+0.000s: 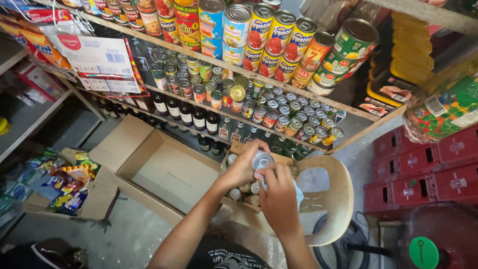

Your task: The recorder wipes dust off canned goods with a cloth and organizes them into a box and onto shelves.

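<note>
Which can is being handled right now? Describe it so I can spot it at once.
Start at the beige plastic chair below the wooden shelves. A carton of small cans sits on its seat, and both hands meet above it. The can is the one with the plain silver top, gripped by the left hand and touched by the right hand, raised clear of the others.

2 bare forearms rise from the bottom edge, with no sleeves, watch, bracelet or rings showing on either. The left hand (242, 167) and the right hand (277, 195) are both ungloved, with short nails. Below the elbows, nearer the wearer than the hands, a dark, near-black shirt (226, 256) fills the lower middle, its fabric creased and marked with a faint pale print too small to make out.
</note>
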